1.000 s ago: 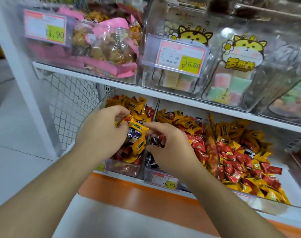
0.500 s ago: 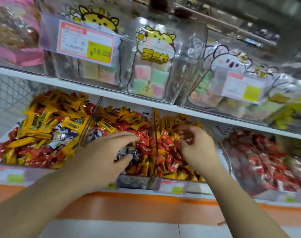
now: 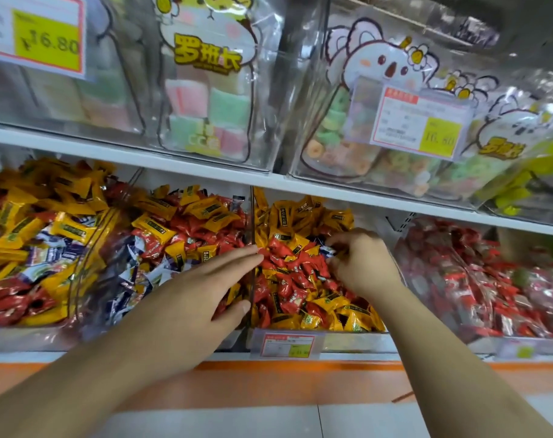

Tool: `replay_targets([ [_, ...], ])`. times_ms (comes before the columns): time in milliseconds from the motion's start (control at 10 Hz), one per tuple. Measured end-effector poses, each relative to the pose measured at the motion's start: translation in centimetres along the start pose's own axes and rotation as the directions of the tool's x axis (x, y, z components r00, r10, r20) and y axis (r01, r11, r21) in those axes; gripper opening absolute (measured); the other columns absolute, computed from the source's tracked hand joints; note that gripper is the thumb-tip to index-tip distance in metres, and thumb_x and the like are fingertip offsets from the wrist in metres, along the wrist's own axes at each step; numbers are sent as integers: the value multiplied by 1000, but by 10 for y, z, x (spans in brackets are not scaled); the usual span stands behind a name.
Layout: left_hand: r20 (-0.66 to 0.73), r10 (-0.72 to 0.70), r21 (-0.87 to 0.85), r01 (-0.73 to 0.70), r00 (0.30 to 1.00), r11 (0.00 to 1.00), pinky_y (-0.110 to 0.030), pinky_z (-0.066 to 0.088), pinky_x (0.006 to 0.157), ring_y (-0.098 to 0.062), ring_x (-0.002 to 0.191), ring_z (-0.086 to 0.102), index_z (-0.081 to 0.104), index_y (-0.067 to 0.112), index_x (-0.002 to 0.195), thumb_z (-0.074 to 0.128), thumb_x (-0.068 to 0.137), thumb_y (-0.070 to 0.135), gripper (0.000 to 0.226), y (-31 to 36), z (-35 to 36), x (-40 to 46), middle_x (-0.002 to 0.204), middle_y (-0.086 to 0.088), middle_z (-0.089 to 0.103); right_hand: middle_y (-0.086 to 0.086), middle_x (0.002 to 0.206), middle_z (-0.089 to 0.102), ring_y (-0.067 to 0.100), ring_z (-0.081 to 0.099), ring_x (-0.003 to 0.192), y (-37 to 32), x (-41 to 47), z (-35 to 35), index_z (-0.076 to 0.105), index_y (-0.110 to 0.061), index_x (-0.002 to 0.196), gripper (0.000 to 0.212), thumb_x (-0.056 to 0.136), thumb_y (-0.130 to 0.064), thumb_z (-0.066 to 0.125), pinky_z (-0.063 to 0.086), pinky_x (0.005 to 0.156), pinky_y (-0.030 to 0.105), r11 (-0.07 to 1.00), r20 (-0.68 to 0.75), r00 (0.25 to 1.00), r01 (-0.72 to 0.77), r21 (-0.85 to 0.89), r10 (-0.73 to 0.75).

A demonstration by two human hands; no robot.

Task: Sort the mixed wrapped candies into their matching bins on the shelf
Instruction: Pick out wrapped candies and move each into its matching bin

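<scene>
Three clear bins on the lower shelf hold mixed wrapped candies. The left bin [image 3: 32, 338] has yellow, red and blue-white ones. So does the middle bin [image 3: 88, 327]. The third bin [image 3: 357, 341] holds mostly red candies [image 3: 287, 273] and yellow candies [image 3: 303, 213]. My left hand [image 3: 202, 292] lies flat over the middle bin, its straight fingers reaching the clear divider [image 3: 253, 216]. In the third bin, my right hand [image 3: 363, 267] has its fingers curled and pinches a blue-white candy [image 3: 325, 249] on top of the pile.
A fourth bin [image 3: 502, 339] at the right holds red-wrapped sweets. The upper shelf [image 3: 205, 167] carries clear bins of pastel sweets in cartoon bags [image 3: 205, 90] with price tags [image 3: 417, 121]. A price label [image 3: 287, 346] hangs below the third bin, above an orange strip [image 3: 300, 384].
Both hands left the left and middle bins and moved right. The left hand opened flat and reached the divider. The right hand went into the third bin and stays curled there.
</scene>
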State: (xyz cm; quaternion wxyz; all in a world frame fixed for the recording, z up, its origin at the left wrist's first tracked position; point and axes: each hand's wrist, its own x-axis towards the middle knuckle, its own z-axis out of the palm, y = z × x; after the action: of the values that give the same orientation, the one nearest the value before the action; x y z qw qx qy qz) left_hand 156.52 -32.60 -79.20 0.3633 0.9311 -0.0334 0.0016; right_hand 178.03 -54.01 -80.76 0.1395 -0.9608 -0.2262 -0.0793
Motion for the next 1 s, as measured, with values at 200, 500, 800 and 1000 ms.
replay_targets([
  [200, -114, 25, 151, -7, 993, 989, -15, 16, 116, 31, 138, 2, 8, 73, 147, 46, 99, 59, 63, -11, 6, 0, 149, 58, -3, -1, 109, 75, 24, 71, 95, -1, 4, 4, 78, -33, 110, 29, 81, -32, 83, 61, 78, 38, 997, -46, 999, 5, -79, -9],
  [500, -205, 52, 155, -20, 977, 988, -10, 20, 110, 21, 143, 18, 19, 70, 148, 53, 100, 54, 61, -20, 3, -6, 147, 57, 13, -4, 103, 78, 24, 71, 90, -1, -8, -5, 80, -31, 108, 18, 90, -33, 77, 60, 73, 38, 999, -193, 981, -22, -27, 17],
  [800, -343, 13, 52, 5, 939, 999, -8, 35, 105, 14, 129, 42, 46, 51, 146, 64, 97, 45, 53, -15, -11, -7, 143, 34, 48, -17, 81, 75, -3, 69, 84, -68, -44, -49, 83, -29, 96, 10, 87, -25, 83, 53, 76, 16, 827, -69, 995, -24, 562, 76],
  [1000, -381, -126, -168, 65, 916, 984, -20, 54, 93, 11, 106, 63, 58, 48, 137, 75, 91, 42, 50, -12, -34, -21, 118, 30, 67, -12, 86, 79, 4, 74, 84, -144, -74, -50, 82, -23, 93, 18, 86, -6, 81, 56, 76, 17, 632, 46, 979, 93, 770, -199],
])
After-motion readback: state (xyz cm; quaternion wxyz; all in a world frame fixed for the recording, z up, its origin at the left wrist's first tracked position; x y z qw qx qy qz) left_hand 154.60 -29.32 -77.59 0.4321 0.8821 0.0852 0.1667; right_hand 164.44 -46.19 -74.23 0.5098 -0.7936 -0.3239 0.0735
